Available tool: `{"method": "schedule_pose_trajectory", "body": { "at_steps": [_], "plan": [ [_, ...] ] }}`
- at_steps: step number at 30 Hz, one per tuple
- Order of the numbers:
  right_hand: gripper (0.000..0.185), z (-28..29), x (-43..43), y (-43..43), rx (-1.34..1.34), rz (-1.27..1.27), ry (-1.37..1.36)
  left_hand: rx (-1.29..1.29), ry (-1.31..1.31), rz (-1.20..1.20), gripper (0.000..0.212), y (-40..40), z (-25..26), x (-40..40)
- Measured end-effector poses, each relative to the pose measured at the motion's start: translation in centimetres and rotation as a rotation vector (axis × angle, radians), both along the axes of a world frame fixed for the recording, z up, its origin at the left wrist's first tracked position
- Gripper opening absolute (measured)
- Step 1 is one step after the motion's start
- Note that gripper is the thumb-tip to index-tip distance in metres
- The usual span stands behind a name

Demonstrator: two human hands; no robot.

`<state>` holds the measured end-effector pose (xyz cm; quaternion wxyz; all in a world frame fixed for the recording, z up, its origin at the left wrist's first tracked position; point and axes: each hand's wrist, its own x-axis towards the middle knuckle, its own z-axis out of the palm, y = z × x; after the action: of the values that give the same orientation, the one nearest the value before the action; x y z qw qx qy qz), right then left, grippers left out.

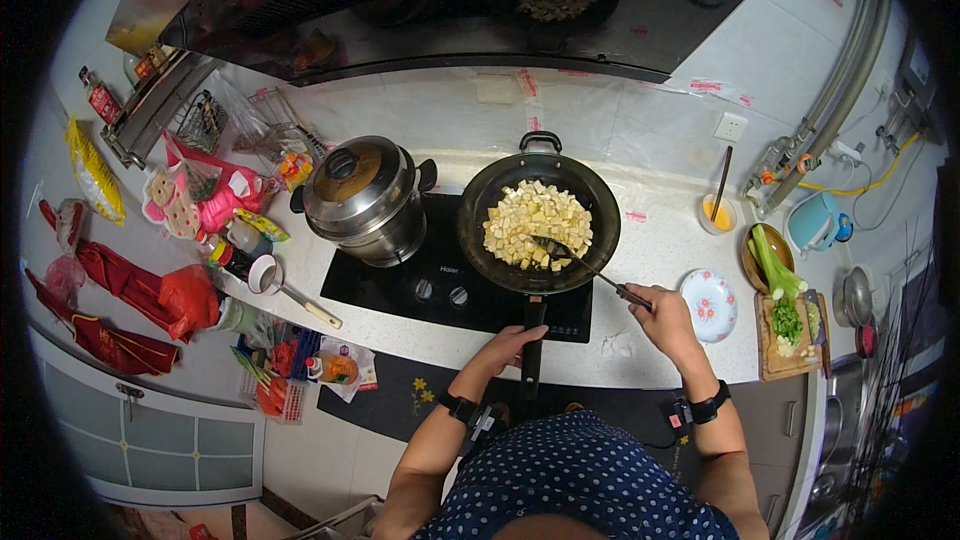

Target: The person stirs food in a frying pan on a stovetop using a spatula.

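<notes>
A dark wok (474, 240) sits on the right side of the black glass hob (390, 285). Pale yellow cubes, perhaps tofu (536, 221), are heaped in its middle. My left hand (501, 351) grips the wok's long black handle (532, 364), thumb across the top. My right hand (664, 315) holds a dark spatula (600, 276) by its handle. The spatula's head reaches into the near side of the cubes, which partly cover it.
A lidded steel pot (367, 202) stands left of the wok, with a small saucepan (266, 276) farther left. Rightward are a flowered plate (709, 305), a bowl of yellow liquid (718, 214) with chopsticks, and a cutting board (772, 360) bearing chopped greens. Overhead hangs a range hood (450, 22).
</notes>
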<state>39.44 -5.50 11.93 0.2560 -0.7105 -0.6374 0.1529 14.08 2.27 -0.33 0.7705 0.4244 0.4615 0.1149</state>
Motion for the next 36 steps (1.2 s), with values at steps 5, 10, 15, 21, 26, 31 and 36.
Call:
{"method": "schedule_pose_trajectory", "body": {
  "at_steps": [5,10,15,21,26,31,36],
  "plan": [
    [0.030,-1.2,-0.5,0.7,0.010,0.034,-0.022,0.001,0.001,-0.004,0.048,0.0,0.0,0.0],
    [0.031,-1.0,-1.1,0.9,-0.012,0.040,0.164,0.008,0.000,-0.011,0.047,-0.1,0.5,0.1],
    [0.031,-0.5,-0.6,0.7,-0.001,0.000,0.118,0.006,-0.010,0.022,0.038,-0.3,1.2,0.3],
    [0.031,-0.3,0.5,0.1,0.029,-0.022,0.092,-0.005,0.043,0.072,0.039,-0.2,-0.7,0.3],
    [0.030,2.0,1.2,-0.3,-0.018,-0.039,-0.120,-0.046,0.025,-0.012,0.103,0.5,-1.3,-0.1],
    [0.029,3.1,1.3,-0.2,-0.004,0.018,-0.182,-0.032,-0.003,0.003,0.068,0.2,-0.6,0.0],
    [0.030,3.6,1.1,-0.3,-0.015,0.026,-0.195,-0.024,-0.002,0.008,0.058,0.1,-0.3,0.0]
  ]
}}
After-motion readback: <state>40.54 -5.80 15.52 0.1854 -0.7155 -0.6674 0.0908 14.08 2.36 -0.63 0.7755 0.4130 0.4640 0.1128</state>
